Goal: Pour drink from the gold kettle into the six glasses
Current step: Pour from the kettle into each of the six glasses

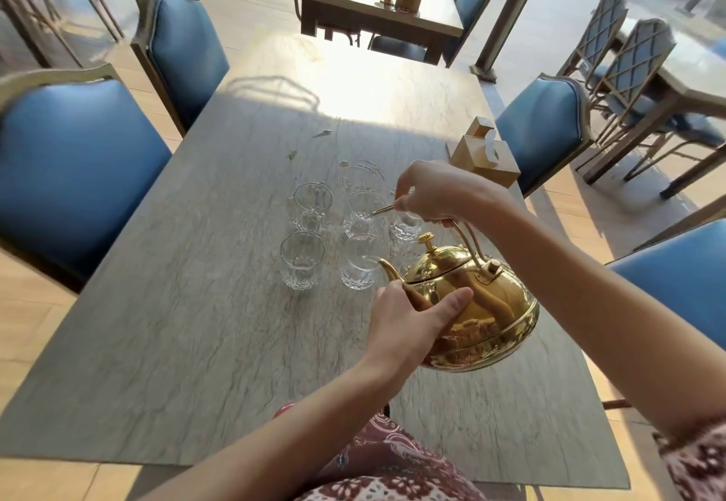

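Tilting the gold kettle (477,316) above the surface (176,323), right hand (432,194) grasping its handle, left hand (408,323) clenched on its side; next, aiming spout into near-middle glass (359,266).

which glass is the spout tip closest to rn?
The near-row middle glass: the gold kettle spout tip sits right at its rim. The other glasses stand farther left or in the far row behind it.

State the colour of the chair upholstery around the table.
Blue, on the chairs beside the table; clearest in the head view.
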